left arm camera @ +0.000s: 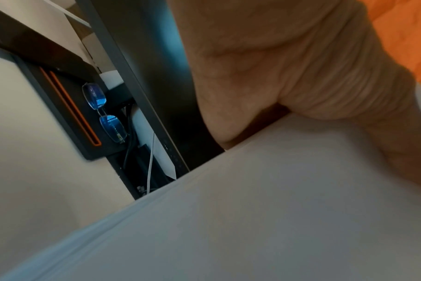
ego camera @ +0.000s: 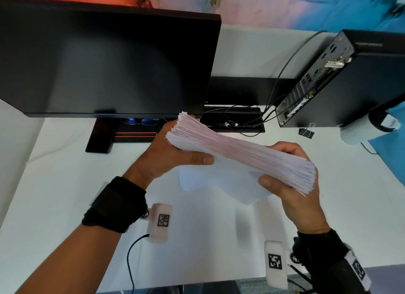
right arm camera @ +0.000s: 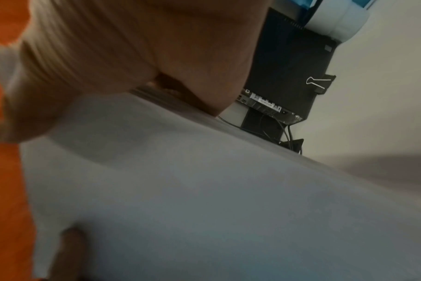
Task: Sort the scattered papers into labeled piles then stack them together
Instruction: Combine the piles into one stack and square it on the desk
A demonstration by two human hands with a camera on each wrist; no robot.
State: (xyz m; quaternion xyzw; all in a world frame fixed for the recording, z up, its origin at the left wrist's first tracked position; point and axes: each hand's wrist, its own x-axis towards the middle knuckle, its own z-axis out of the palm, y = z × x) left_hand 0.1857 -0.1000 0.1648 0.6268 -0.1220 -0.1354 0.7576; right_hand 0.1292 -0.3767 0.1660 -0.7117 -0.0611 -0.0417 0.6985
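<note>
Head view, frame centre: thick white paper stack (ego camera: 241, 160), edges pinkish and fanned, held by left hand (ego camera: 173, 155) and right hand (ego camera: 293, 192), each grip curled around one end.

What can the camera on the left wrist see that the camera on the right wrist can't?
Only the left wrist view shows the glasses lying on the monitor stand with its orange stripe, under the monitor. Only the right wrist view shows the black clip beside the computer box and its cables. Both show the white stack of paper from below, each with its own hand gripping it: the left hand and the right hand.
</note>
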